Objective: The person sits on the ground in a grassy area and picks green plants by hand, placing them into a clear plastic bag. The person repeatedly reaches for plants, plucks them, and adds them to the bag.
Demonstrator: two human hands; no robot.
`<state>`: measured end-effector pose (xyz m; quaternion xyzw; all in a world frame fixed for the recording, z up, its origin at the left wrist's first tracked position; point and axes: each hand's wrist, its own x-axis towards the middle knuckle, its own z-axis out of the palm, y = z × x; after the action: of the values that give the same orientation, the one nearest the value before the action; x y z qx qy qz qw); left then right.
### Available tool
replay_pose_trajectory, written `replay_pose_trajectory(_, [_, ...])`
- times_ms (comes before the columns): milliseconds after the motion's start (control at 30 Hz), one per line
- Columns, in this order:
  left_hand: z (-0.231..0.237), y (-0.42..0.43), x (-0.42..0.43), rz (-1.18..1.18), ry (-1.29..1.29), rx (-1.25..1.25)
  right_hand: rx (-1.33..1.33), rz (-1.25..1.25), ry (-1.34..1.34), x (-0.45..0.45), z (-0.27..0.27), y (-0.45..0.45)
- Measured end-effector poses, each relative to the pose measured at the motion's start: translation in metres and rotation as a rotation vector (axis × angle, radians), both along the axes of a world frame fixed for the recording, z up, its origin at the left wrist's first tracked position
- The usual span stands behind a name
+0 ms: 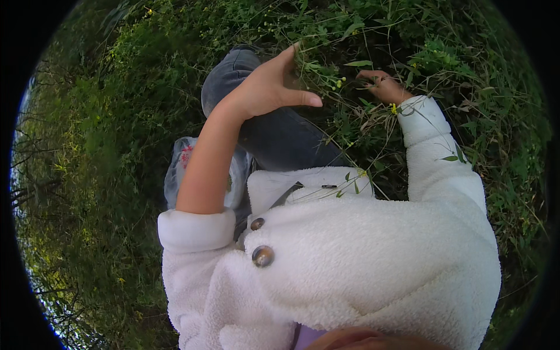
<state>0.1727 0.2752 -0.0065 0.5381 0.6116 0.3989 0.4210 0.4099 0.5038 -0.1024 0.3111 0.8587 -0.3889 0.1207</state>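
Observation:
My left hand reaches over my bent knee, thumb and forefinger spread wide beside a leafy stem with small yellow-green buds. Nothing is seen gripped in it, though leaves cover some fingertips. Lower among the weeds, my right hand has its fingers partly curled. Stems and shade hide whether those fingers hold anything. A small yellow flower touches the right wrist area. Thin stems with narrow leaves lie across the hem of my white fleece jacket.
Under my left forearm sits a translucent plastic bag with red printing and something green inside. My leg in dark jeans is folded in front of me. Dense weeds surround me, and bare twigs stand at the far left.

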Motion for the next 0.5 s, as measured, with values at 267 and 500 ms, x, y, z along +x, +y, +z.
replay_pose_trajectory(267, [-0.028, 0.038, -0.001, 0.015, 0.968, 0.075, 0.302, -0.108, 0.179, 0.012, -0.008, 0.007])
replay_pose_trajectory(500, [-0.044, 0.040, 0.004, 0.189, 1.197, 0.187, 0.191, 0.079, 0.306, 0.015, -0.013, 0.002])
